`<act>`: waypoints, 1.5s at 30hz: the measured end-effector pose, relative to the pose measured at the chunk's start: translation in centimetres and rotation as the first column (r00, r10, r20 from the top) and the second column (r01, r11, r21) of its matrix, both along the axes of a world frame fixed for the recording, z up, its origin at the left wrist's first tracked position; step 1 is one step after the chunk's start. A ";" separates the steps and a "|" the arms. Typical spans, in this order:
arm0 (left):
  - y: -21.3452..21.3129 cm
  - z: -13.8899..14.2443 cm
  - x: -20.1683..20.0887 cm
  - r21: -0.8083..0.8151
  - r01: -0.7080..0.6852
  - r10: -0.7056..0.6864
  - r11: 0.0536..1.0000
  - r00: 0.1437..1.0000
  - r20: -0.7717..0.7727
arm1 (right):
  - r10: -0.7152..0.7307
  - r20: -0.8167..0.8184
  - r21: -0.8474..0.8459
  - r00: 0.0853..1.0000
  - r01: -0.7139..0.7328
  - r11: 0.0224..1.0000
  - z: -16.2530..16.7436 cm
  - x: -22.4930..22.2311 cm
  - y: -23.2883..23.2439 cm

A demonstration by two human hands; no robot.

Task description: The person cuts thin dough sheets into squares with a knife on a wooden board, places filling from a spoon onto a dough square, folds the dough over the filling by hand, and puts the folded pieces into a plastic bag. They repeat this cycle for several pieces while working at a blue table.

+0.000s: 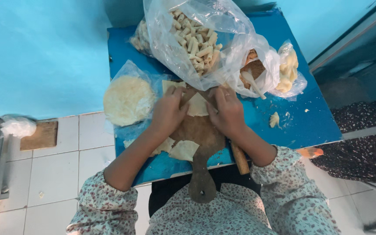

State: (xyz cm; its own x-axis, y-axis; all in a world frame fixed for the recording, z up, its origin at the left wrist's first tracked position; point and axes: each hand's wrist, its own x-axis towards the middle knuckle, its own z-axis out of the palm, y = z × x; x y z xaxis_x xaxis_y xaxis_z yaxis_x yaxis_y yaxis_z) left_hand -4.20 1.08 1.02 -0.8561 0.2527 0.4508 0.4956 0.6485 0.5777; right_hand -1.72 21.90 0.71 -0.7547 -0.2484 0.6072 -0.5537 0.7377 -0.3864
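- Head view, centre of the frame: the left hand (167, 112) and the right hand (228, 112) meet over a pale dough wrapper (196, 105) lying at the far end of a worn wooden board (200, 135). Fingers of both hands curl down onto the sheet, pinching its edges rather than closed around it; how firmly they press I cannot tell.
- To roll it well, I judge that both hands should press evenly and keep the two ends level, so the thin sheet neither tears nor tapers.
- More cut wrappers (183, 150) lie limp and matt at the board's near end, low in the centre.
- A round stack of wrappers (128, 100) in clear film sits centre left, dry and floury-looking.
- A crinkled clear bag (170, 48) at the top centre holds many short pale rolled pieces (199, 45).
- A smaller bag with brownish filling (254, 68) and a pale spoon (252, 82) sits right of the hands.
- Everything rests on a smooth blue table (310, 117).
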 end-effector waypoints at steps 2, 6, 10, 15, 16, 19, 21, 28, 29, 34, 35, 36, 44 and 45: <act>-0.3 0.6 -0.3 0.062 -0.020 0.024 0.998 0.998 -0.066 | 0.233 0.039 -0.107 0.972 -0.228 0.968 0.8 0.6 0.0; -1.1 1.5 -0.5 0.200 -0.051 0.043 0.978 0.998 0.043 | 0.710 0.315 -0.231 0.630 -0.674 0.701 1.7 1.3 -0.8; -1.1 1.9 -0.4 0.268 -0.025 0.016 0.963 0.999 0.035 | 0.691 0.384 -0.175 0.613 -0.686 0.706 1.0 2.1 -2.2; -0.9 1.4 -0.9 0.316 0.046 -0.084 0.948 0.990 0.110 | 0.720 0.348 -0.138 0.600 -0.727 0.672 -0.2 2.2 -2.0; -1.0 1.2 -1.0 0.331 0.083 -0.130 0.940 0.984 0.124 | 0.707 0.358 -0.127 0.609 -0.719 0.683 -0.4 2.2 -1.8; -1.4 0.5 -1.1 0.432 0.219 -0.383 0.875 0.858 0.341 | 0.689 0.292 -0.185 0.663 -0.668 0.721 -0.5 1.8 -0.5; -1.5 0.1 -0.8 0.478 0.350 -0.550 0.806 0.740 0.387 | 0.669 0.232 -0.269 0.706 -0.615 0.742 -0.4 1.4 0.4; -0.8 0.2 0.5 0.434 0.467 -0.637 0.770 0.581 0.506 | 0.687 0.250 -0.684 0.682 -0.378 0.624 -0.4 1.4 1.7; -0.7 0.2 0.7 0.432 0.452 -0.625 0.781 0.569 0.535 | 0.740 0.208 -0.755 0.640 -0.376 0.537 -0.5 1.3 1.7; -0.3 1.0 0.9 0.655 0.210 -0.556 0.726 0.739 0.380 | 0.636 0.172 -0.800 0.753 -0.269 0.536 -0.8 1.0 1.7; -0.1 1.2 1.1 0.737 0.145 -0.546 0.660 0.766 0.338 | 0.609 0.182 -0.776 0.772 -0.268 0.572 -0.8 1.1 1.7; 0.0 1.6 1.4 0.756 0.126 -0.544 0.642 0.770 0.333 | 0.614 0.206 -0.762 0.762 -0.268 0.589 -0.8 1.1 1.6; 1.1 2.0 4.0 0.675 0.321 -0.493 0.664 0.867 0.073 | 0.733 0.171 -0.920 0.659 -0.160 0.358 -0.5 1.2 1.4; 1.2 1.6 3.9 0.740 0.250 -0.523 0.624 0.838 0.158 | 0.753 0.157 -0.929 0.640 -0.163 0.332 -0.5 1.1 1.5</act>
